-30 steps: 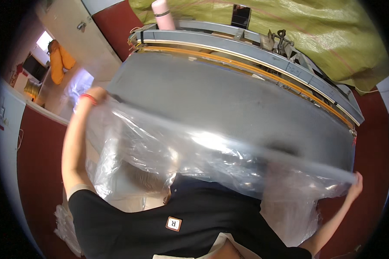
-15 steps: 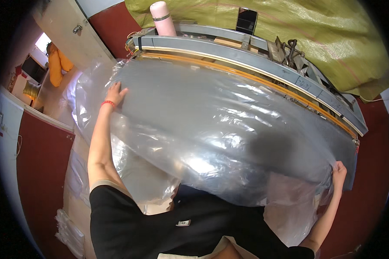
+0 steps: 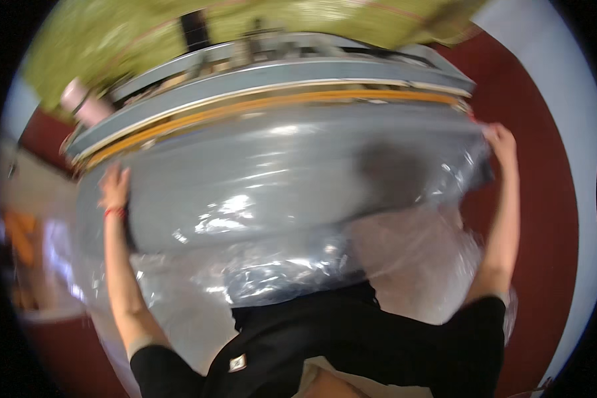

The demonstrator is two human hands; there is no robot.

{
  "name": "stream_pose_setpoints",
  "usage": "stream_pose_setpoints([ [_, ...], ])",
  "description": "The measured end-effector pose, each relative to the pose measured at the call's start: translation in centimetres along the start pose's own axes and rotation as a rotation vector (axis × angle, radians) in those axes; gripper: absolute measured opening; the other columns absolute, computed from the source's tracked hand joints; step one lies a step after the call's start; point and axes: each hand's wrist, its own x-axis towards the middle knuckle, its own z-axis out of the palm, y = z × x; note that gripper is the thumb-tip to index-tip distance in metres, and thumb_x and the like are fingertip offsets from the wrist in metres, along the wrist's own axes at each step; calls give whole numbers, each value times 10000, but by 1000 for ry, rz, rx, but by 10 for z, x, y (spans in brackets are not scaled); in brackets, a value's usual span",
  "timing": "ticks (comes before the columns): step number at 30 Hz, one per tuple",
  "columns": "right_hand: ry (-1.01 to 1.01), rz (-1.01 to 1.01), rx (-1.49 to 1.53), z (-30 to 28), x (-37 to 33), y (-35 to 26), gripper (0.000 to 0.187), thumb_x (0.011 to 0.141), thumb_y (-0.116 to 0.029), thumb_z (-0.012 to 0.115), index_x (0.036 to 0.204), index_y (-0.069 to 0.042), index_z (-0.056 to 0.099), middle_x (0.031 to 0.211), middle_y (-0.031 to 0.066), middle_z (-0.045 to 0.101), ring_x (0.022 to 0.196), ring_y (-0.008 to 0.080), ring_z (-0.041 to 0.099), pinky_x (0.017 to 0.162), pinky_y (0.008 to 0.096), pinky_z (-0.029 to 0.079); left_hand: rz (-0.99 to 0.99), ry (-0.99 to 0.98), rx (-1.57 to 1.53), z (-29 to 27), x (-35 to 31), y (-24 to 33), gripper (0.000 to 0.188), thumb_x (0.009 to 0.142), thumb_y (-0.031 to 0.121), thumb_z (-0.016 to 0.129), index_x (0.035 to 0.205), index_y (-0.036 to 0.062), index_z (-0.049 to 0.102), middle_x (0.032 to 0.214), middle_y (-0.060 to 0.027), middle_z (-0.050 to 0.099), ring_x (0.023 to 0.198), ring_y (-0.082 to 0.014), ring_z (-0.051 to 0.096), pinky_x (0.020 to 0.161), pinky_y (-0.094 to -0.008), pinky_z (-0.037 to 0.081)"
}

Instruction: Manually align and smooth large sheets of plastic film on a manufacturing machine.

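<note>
A wide sheet of clear plastic film (image 3: 232,212) lies over a grey work surface and drapes off its near edge toward my body. My left hand (image 3: 115,188) rests on the film's left part, its fingers spread, a red band at the wrist. At the far right corner, my right hand (image 3: 501,140) pinches the film's edge and holds it taut beside the orange strip's end. An orange strip (image 3: 272,103) runs along the back of the surface, just in front of a long grey metal beam (image 3: 285,74).
A pink cylindrical bottle (image 3: 86,103) stands at the beam's left end. Behind the beam are metal parts and a yellow-green woven sheet (image 3: 132,46). A dark red and pale wall (image 3: 544,199) lies to the right. More loose film (image 3: 418,255) hangs near my body.
My view has swung to the right. My right hand has carried the film's edge away from me, up to the beam's right end. My left hand stays spread on the film.
</note>
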Motion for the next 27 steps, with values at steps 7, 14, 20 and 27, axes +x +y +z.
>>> stream_pose_setpoints([
  [7, 110, -693, -180, 89, -58, -148, 254, 754, -179, 548, 981, -67, 561, 1036, 107, 548, 1004, 284, 489, 849, 392, 387, -45, 36, 124, 6, 5, -10, 613, 819, 590, 325, 1341, 284, 230, 1414, 27, 182, 1289, -267, 178, 900, -650, 145],
  [14, -27, 208, -399, 107, -70, 17, 561, 834, -491, 395, 1268, -135, 384, 1351, 120, 294, 1261, 296, 223, 975, 495, 209, 62, 53, 94, 9, 32, -99, 578, 847, 557, 300, 1347, 280, 218, 1413, 6, 190, 1292, -266, 175, 962, -569, 149],
  [20, -106, 297, -493, 93, -64, -27, 599, 829, -513, 388, 1296, -141, 340, 1370, 125, 255, 1279, 306, 175, 979, 500, 194, 99, 147, 94, 8, 53, -124, 568, 870, 502, 315, 1344, 196, 246, 1397, -47, 228, 1286, -253, 197, 1007, -453, 174],
  [27, -141, 18, -364, 148, -33, -47, 553, 834, -488, 382, 1243, -118, 417, 1322, 112, 346, 1238, 243, 291, 986, 448, 248, 121, 534, -606, -61, -51, -107, 489, 901, 293, 383, 1296, 15, 304, 1343, -153, 305, 1245, -251, 287, 1018, -319, 220],
])
